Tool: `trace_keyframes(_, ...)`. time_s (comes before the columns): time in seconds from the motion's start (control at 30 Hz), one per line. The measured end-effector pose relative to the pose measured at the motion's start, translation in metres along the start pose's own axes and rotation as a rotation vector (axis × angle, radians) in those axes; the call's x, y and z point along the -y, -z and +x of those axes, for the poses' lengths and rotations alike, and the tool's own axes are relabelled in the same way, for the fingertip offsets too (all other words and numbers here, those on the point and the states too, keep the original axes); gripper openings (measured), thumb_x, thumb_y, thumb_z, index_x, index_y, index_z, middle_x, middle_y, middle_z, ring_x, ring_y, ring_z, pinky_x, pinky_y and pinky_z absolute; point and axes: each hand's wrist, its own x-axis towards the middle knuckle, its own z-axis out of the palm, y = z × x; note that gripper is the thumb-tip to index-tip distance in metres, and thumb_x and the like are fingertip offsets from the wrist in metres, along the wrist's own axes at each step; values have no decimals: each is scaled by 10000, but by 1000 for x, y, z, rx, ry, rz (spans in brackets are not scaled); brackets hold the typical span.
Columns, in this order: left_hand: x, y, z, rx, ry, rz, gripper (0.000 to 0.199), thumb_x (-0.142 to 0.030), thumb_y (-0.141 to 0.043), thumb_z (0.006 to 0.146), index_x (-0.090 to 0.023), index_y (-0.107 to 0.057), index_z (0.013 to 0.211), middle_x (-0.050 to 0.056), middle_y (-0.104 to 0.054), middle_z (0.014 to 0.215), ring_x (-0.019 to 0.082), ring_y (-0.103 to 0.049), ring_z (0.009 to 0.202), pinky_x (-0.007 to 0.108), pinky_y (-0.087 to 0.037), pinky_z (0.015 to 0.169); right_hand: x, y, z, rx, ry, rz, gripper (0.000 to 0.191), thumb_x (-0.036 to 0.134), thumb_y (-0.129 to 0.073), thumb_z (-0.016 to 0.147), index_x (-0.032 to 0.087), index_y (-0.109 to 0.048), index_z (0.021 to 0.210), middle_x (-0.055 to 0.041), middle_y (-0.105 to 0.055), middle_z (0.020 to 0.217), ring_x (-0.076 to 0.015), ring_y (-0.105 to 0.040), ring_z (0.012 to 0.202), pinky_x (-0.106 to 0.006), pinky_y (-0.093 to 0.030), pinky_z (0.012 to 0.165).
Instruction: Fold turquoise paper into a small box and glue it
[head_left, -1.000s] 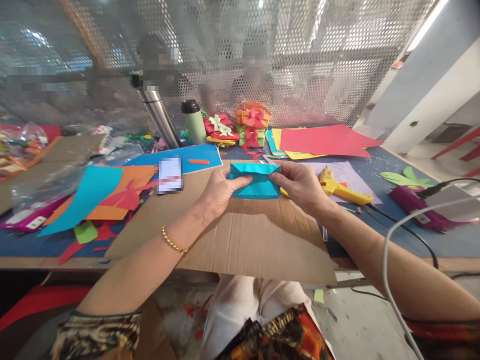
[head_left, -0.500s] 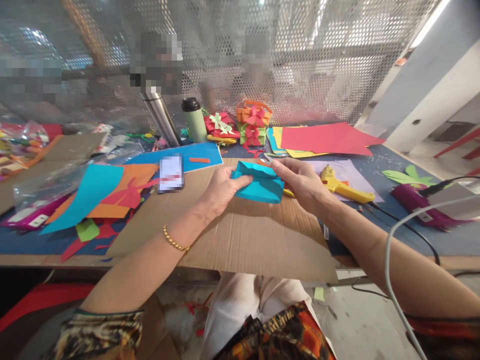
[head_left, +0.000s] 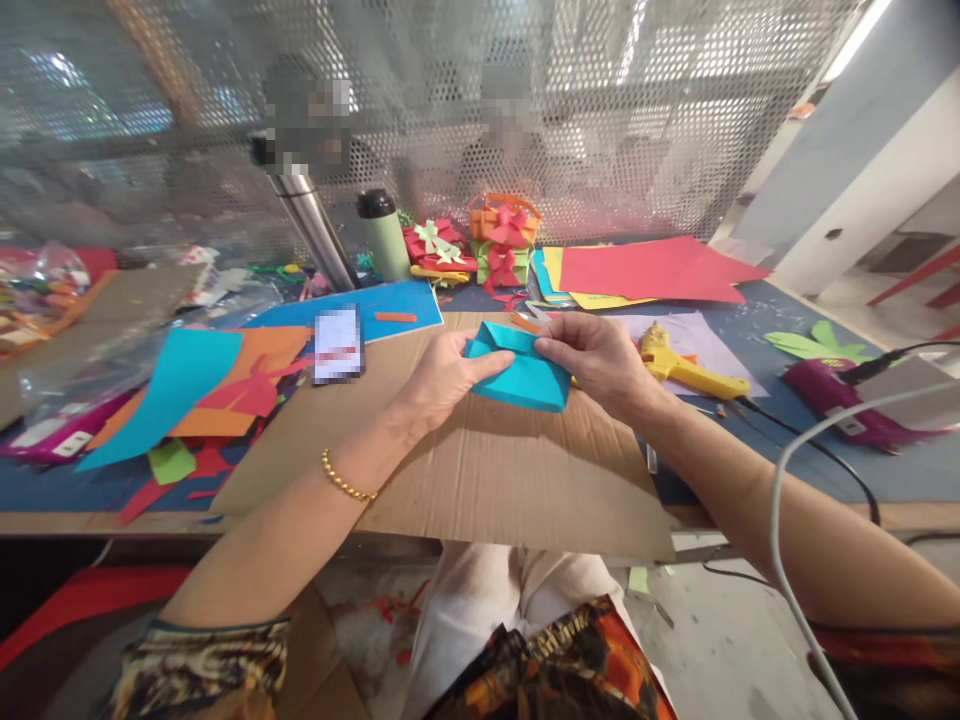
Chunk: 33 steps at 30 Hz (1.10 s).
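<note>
A folded piece of bright blue paper (head_left: 525, 385) is held between both hands above the cardboard sheet (head_left: 480, 480). My left hand (head_left: 446, 375) grips its left side, thumb lying across the front face. At the upper right edge, my right hand (head_left: 596, 360) pinches the paper between thumb and fingers. A folded flap shows along the paper's top. Just right of my right hand lies a yellow glue gun (head_left: 686, 372) on pale lilac paper (head_left: 720, 350). Scissors (head_left: 541, 312) lie partly hidden behind the blue paper.
Left are a phone (head_left: 337, 343) and coloured paper scraps (head_left: 225, 385). Behind stand a steel flask (head_left: 315, 225), a green bottle (head_left: 384, 240) and paper baskets (head_left: 504, 245). Red sheets (head_left: 660, 270) lie at the back right. A white cable (head_left: 780, 500) crosses my right forearm.
The top flap of the blue paper now lies flatter and folded down, where it stood wavy before. My right fingers have closed in on the edge, and my left thumb reaches further across.
</note>
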Motion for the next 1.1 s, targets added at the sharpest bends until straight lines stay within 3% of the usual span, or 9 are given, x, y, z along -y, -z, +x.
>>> trace_keyframes(0.17, 3, 1, 1, -31, -30, 36, 425, -535, -928, 638, -177, -744, 774, 18, -737, 729, 135, -619, 636, 263, -497, 611, 0, 1, 0, 37, 17, -18, 422, 598, -759, 792, 199, -639, 728, 13, -541, 659, -120, -432, 616, -295, -331, 557)
trace_keyframes(0.37, 11, 1, 1, 0, -85, 204, 337, -480, -845, 737, -172, -710, 753, 5, -691, 689, 123, -577, 629, 262, -465, 601, 1, 0, -2, 130, 22, -104, 502, 670, -671, 878, 187, -661, 742, 17, -513, 631, -110, -410, 602, -279, -294, 532)
trace_keyframes(0.53, 10, -1, -2, 20, -42, 249, 299, -414, -866, 718, -169, -696, 741, 1, -683, 678, 125, -582, 619, 260, -461, 582, 2, -3, -2, 98, 46, -130, 582, 757, -689, 831, 191, -662, 693, 5, -524, 602, -125, -430, 606, -291, -313, 536)
trace_keyframes(0.7, 3, 0, -3, 130, 33, 108, 358, -361, -934, 650, -158, -765, 891, 38, -774, 817, 161, -682, 703, 305, -554, 699, 2, -1, -1, 96, 77, -183, 451, 622, -691, 868, 197, -684, 720, 1, -566, 621, -131, -459, 609, -298, -351, 561)
trace_keyframes(0.9, 3, 3, -2, 128, 13, 148, 345, -341, -947, 641, -160, -769, 875, 34, -774, 821, 160, -681, 711, 305, -550, 702, 5, 2, -2, 93, 119, -259, 365, 541, -682, 882, 204, -672, 743, -3, -595, 652, -138, -486, 638, -300, -361, 599)
trace_keyframes(1.1, 5, 3, -3, 134, -4, 184, 394, -519, -883, 733, -167, -741, 839, 38, -741, 777, 152, -636, 677, 288, -502, 647, 4, 3, -2, 89, 182, -309, 245, 412, -651, 896, 210, -663, 758, -8, -624, 664, -143, -504, 638, -304, -373, 620)
